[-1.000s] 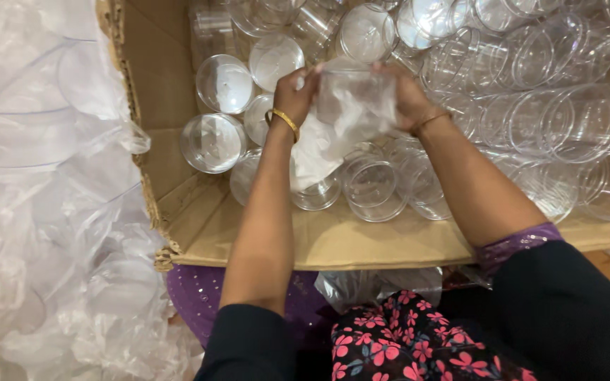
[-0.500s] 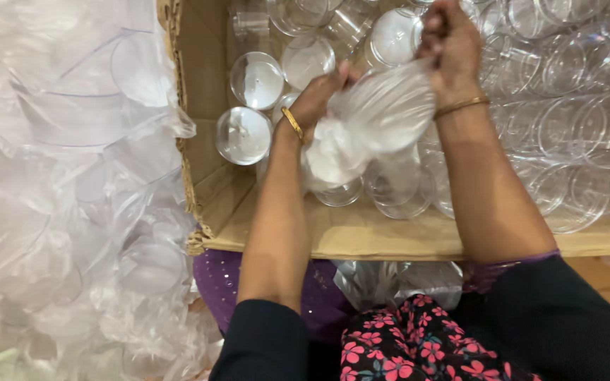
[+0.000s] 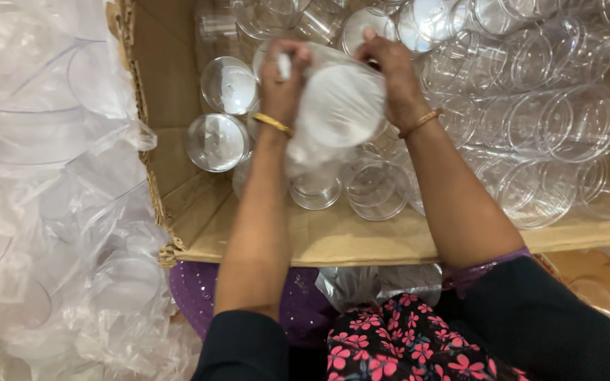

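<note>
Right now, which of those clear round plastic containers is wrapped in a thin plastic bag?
The clear round plastic container held between both hands; every other one lies bare in the cardboard box.

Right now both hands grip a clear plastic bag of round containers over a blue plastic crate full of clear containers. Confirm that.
Wrong on one point: the head view shows a brown cardboard box, not a blue plastic crate. The left hand and right hand do grip the clear plastic bag over the clear round containers.

Both hands' fingers (image 3: 287,60) on plastic-wrapped container (image 3: 340,106) above cardboard box (image 3: 361,243)
</note>
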The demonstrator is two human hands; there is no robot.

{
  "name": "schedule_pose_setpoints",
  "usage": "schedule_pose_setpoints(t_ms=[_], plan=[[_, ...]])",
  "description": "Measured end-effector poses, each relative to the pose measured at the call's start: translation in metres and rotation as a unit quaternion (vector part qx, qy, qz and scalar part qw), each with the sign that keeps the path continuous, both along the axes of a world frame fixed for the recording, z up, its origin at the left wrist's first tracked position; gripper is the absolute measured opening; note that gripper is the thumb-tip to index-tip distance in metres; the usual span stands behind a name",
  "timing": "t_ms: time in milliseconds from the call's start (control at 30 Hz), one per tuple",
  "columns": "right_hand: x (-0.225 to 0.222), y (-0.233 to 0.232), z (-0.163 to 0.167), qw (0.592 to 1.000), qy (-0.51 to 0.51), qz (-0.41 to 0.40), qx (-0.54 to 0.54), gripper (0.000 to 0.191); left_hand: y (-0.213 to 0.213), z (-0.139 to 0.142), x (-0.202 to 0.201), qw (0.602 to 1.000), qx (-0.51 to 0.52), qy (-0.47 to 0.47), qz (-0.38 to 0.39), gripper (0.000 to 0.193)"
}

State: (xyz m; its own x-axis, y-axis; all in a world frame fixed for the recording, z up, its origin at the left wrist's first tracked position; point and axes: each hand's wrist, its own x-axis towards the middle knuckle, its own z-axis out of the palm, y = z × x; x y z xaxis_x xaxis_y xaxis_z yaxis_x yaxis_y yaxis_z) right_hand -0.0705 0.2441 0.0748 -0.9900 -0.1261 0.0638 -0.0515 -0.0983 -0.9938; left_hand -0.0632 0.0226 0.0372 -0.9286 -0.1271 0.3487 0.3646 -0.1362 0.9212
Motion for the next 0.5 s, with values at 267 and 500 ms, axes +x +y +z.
schedule_pose_setpoints(t_ms=[267,500], plan=[[0.071,-0.058,0.06,0.891,0.261,0.333,0.165,0.066,-0.021,-0.015,-0.008,0.997,0.002,-0.002,-0.076,0.019],[-0.02,-0.141,0.079,0.982,0.018,0.165,-0.09,0.044,-0.043,-0.031,-0.021,0.966,0.136,-0.219,-0.016,0.028]])
